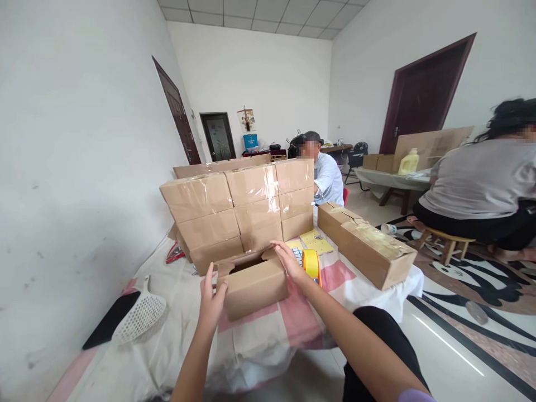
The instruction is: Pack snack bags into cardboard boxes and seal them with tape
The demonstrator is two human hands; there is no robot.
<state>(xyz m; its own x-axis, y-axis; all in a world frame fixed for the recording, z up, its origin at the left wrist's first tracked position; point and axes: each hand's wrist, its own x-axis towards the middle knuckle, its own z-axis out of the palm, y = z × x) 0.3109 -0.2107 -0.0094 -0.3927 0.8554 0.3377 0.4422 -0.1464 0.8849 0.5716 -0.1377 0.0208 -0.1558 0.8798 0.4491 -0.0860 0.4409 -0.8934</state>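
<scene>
A small brown cardboard box point(256, 289) sits on the cloth-covered table in front of me, its top open and the inside dark. My left hand point(213, 295) grips its left end, thumb on the near side and fingers upright along the edge. At the opposite end my right hand point(290, 262) presses against the box, fingers reaching over the top edge by a raised flap. Between them, both hands hold the box. Just right of my right hand stands a yellow tape roll point(310, 263). Behind the box rises a stack of taped cardboard boxes point(255, 204).
A long taped box point(368, 245) lies along the table's right side. To the left are a white perforated scoop point(142, 315) and a dark flat piece point(109, 319). One person point(329, 176) sits behind the stack; another point(481, 178) sits on a stool at right.
</scene>
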